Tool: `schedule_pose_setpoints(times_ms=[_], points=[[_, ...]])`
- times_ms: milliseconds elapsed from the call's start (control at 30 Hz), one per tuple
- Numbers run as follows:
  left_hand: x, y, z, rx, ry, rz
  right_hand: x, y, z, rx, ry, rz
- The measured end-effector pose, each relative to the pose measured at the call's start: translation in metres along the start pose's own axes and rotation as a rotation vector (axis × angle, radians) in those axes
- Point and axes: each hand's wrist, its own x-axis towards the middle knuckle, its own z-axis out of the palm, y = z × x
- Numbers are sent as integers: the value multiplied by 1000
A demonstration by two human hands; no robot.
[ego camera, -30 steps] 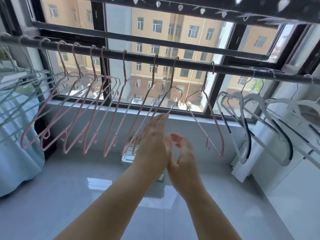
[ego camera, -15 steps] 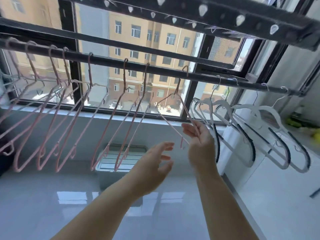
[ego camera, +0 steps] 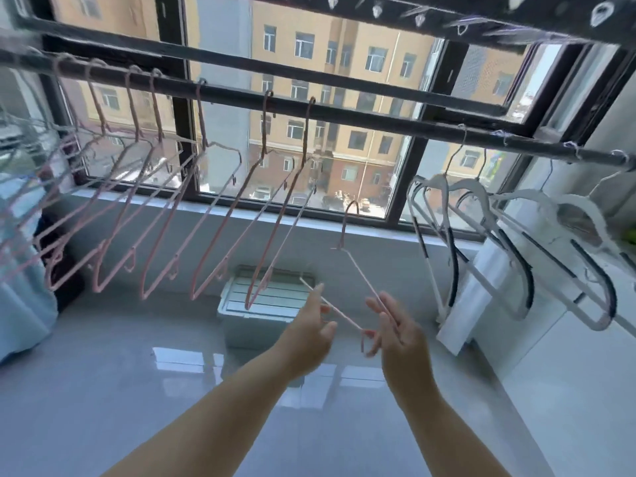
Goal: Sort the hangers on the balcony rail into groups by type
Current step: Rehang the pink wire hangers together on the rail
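A dark rail [ego camera: 378, 118] runs across the window. Several pink wire hangers [ego camera: 220, 215] hang on its left and middle stretch. Several white hangers with black grips [ego camera: 481, 215] hang at its right end. Pale hangers [ego camera: 20, 139] are blurred at the far left. One pink wire hanger [ego camera: 358, 266] is off the rail, its hook free below the bar. My right hand [ego camera: 399, 335] grips its sloping arm near the lower corner. My left hand [ego camera: 306, 328] pinches its bottom bar between finger and thumb.
A white slatted bin [ego camera: 261, 297] stands on the glossy floor under the window. Light blue cloth [ego camera: 20, 304] hangs at the left. A white counter [ego camera: 568, 373] runs along the right wall. A rack with clips [ego camera: 447, 15] is overhead.
My right hand reached the rightmost pink hanger, then lifted it off the rail and lowered it. My left hand came up and took its bottom bar.
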Motion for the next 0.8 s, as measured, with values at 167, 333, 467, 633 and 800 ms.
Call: schedule_pose_setpoints(times_ms=[167, 333, 467, 633, 800], points=[[14, -36, 9, 201, 117, -193, -35, 1, -77, 38, -73, 62], [-6, -68, -9, 46, 29, -51, -57, 1, -114, 19, -57, 2], [-20, -66, -29, -82, -57, -18, -48, 32, -109, -119, 104, -79], [-30, -50, -40, -185, -90, 12, -48, 68, -96, -531, 375, -362], [-32, -41, -34, -292, 43, 26, -73, 58, -66, -538, 167, -543]])
